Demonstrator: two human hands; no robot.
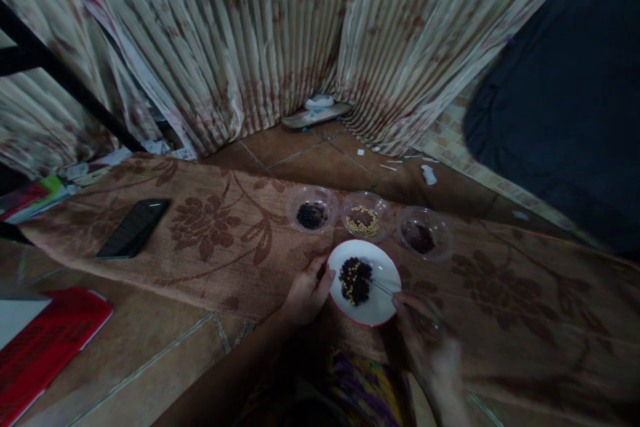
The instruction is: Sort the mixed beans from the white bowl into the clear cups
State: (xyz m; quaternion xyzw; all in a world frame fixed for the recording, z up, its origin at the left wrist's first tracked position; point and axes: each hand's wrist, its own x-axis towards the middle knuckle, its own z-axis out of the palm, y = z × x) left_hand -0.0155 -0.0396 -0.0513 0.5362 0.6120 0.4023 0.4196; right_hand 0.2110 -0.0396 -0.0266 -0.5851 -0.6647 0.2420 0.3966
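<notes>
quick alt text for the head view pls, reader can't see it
A left hand holds a white dish of dark and yellow bits while the right hand holds a metal tool over it. Beyond stand three clear bowls; a phone lies left on the cloth.

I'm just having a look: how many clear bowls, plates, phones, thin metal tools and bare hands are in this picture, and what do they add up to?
Clear bowls: 3
White plate: 1
Phone: 1
Thin metal tool: 1
Bare hands, left hand and right hand: 2
Total: 8
</notes>
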